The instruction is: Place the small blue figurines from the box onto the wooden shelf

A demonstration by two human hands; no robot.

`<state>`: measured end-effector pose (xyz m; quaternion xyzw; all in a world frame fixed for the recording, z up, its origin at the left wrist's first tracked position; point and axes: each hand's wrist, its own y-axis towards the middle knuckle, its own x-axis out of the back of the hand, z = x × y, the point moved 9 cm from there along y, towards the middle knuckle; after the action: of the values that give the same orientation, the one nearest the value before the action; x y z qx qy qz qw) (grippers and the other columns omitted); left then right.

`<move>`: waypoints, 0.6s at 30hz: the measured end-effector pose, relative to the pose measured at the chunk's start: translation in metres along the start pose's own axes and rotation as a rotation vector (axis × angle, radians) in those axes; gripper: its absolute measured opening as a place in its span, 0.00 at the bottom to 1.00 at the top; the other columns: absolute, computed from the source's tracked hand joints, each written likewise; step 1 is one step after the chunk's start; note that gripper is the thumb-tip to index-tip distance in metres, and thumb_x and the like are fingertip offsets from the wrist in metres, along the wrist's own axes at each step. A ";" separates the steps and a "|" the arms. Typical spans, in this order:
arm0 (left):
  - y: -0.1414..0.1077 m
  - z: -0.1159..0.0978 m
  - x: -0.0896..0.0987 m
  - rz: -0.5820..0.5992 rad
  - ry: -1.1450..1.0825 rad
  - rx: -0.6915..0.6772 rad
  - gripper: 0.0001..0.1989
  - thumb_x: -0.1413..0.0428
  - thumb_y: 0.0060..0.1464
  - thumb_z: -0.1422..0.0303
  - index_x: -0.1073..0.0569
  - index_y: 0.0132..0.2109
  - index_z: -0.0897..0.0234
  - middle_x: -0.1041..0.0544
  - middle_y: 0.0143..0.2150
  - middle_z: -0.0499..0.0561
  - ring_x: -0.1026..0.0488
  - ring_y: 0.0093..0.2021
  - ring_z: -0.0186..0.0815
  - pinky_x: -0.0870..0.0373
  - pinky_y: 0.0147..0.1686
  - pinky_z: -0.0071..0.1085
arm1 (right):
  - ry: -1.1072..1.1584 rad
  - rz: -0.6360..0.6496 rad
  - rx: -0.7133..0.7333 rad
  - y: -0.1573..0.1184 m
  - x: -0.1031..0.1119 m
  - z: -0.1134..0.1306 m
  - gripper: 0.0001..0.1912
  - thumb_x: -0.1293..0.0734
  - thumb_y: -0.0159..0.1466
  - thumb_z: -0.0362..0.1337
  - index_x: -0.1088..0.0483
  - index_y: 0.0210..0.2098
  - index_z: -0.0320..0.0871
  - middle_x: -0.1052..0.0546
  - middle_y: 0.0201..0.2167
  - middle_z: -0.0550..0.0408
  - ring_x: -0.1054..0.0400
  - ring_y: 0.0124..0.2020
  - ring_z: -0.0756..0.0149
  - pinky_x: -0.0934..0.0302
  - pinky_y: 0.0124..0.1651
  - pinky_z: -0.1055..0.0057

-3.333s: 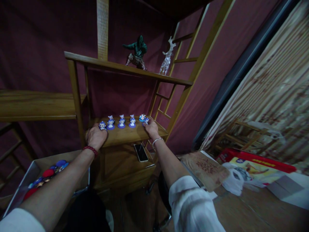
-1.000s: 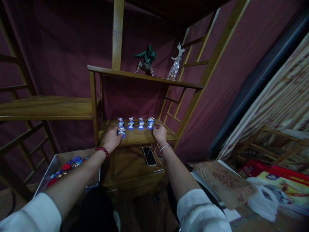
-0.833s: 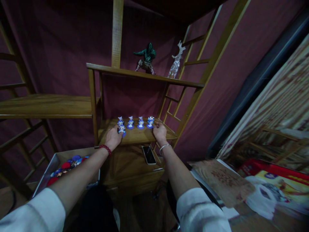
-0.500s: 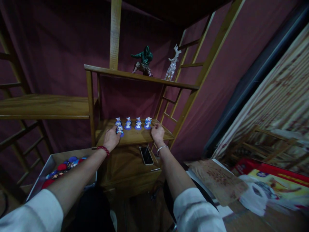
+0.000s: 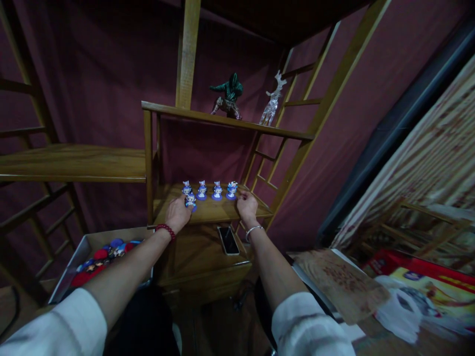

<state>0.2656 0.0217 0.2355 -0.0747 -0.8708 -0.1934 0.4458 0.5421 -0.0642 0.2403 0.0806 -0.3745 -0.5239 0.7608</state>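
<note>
Small purple-and-white figurines stand in a row along the wooden shelf (image 5: pixel 211 212), including a left one (image 5: pixel 186 188), a second (image 5: pixel 202 190), a third (image 5: pixel 217 191) and a right one (image 5: pixel 232 190). In front of the left one is another figurine (image 5: pixel 190 200), pinched in the fingers of my left hand (image 5: pixel 178 213), low over the shelf or touching it. My right hand (image 5: pixel 248 205) is beside the right figurine, fingers curled together; whatever they may hold is hidden.
Below the shelf lies a phone (image 5: pixel 228 241) on a wooden ledge. An open box (image 5: pixel 69 267) of colourful figurines stands at lower left. Overhead, a board (image 5: pixel 230 118) carries a green-hooded figure (image 5: pixel 230 94) and a clear deer ornament (image 5: pixel 272 101). A plastic bag (image 5: pixel 399 311) lies at right.
The whole view has shifted slightly, so everything appears a little farther right. Both hands keep nearly the same places beside the figurines, and the left still grips the front one.
</note>
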 end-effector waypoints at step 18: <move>-0.006 -0.005 0.001 -0.018 0.031 -0.054 0.16 0.52 0.50 0.61 0.33 0.44 0.63 0.26 0.41 0.56 0.32 0.44 0.40 0.37 0.39 0.30 | 0.026 -0.040 -0.002 0.000 0.000 -0.007 0.15 0.42 0.52 0.31 0.29 0.36 0.38 0.24 0.33 0.48 0.32 0.35 0.64 0.40 0.44 0.68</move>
<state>0.2669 0.0145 0.2374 -0.0758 -0.8589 -0.2221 0.4553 0.5465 -0.0657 0.2355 0.0942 -0.3622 -0.5384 0.7550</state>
